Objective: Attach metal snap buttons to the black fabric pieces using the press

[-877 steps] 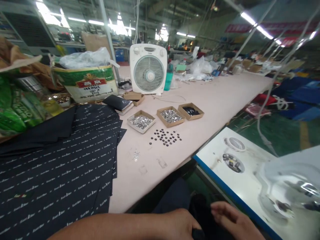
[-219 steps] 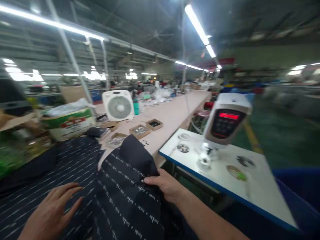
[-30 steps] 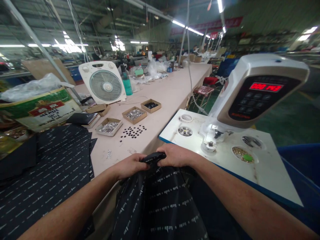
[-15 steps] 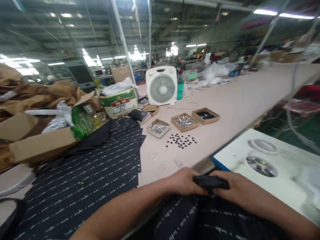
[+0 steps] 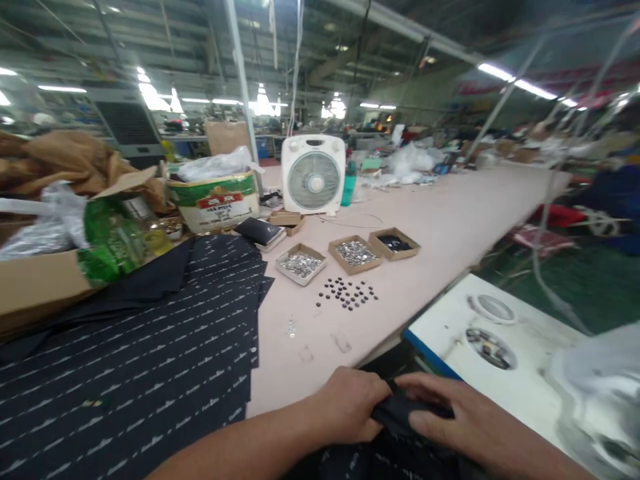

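Cloth (image 5: pixel 395 412) bunches between left hand (image 5: pixel 353 405), clamped on it, and right hand (image 5: pixel 453 415), grip unclear.

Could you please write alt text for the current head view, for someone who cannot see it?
A person's left hand grips dark printed fabric that the right hand also touches, beside a pale pink table. On it are scattered black pieces, three boxes of parts, more printed cloth and a white fan.

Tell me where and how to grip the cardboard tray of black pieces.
I'd pinch its near wall, coming from the near right: that side faces bare tabletop, while the tray of silver pieces crowds its left. I'd keep it level, since it is shallow and open-topped.
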The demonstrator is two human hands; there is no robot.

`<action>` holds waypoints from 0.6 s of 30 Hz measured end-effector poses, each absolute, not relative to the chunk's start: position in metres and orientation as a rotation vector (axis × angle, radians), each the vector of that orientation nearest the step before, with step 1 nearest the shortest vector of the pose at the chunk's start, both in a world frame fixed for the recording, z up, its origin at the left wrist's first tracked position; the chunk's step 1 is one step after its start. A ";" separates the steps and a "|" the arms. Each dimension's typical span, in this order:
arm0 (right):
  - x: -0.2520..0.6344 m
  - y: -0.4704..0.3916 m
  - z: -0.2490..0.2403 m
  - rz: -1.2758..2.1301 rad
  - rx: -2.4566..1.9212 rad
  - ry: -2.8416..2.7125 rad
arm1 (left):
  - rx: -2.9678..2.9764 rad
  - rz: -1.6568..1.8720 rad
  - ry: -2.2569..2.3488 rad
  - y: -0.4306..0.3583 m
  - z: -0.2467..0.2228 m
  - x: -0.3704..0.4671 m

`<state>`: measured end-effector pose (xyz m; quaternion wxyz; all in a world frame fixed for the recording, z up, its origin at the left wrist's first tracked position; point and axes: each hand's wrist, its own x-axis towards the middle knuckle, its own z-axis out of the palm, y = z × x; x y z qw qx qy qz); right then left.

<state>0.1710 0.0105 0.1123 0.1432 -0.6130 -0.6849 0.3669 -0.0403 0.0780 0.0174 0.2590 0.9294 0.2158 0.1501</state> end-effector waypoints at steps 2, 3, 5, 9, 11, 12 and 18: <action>0.165 0.029 0.124 1.018 -1.790 -1.815 | 2.567 0.386 0.598 0.077 0.018 -0.037; 0.162 0.040 0.125 0.934 -1.805 -1.768 | 2.592 0.380 0.593 0.076 0.018 -0.035; 0.156 0.063 0.120 0.773 -1.831 -1.757 | 2.645 0.353 0.558 0.075 0.018 -0.032; 0.142 0.111 0.092 0.545 -1.881 -1.848 | 2.751 0.287 0.476 0.069 0.011 -0.027; 0.137 0.134 0.077 0.488 -1.929 -1.854 | 2.791 0.274 0.435 0.067 0.007 -0.025; 0.135 0.143 0.071 0.470 -1.957 -1.843 | 2.812 0.270 0.407 0.066 0.005 -0.024; 0.137 0.178 0.043 0.333 -2.020 -1.871 | 2.897 0.228 0.240 0.073 -0.006 -0.014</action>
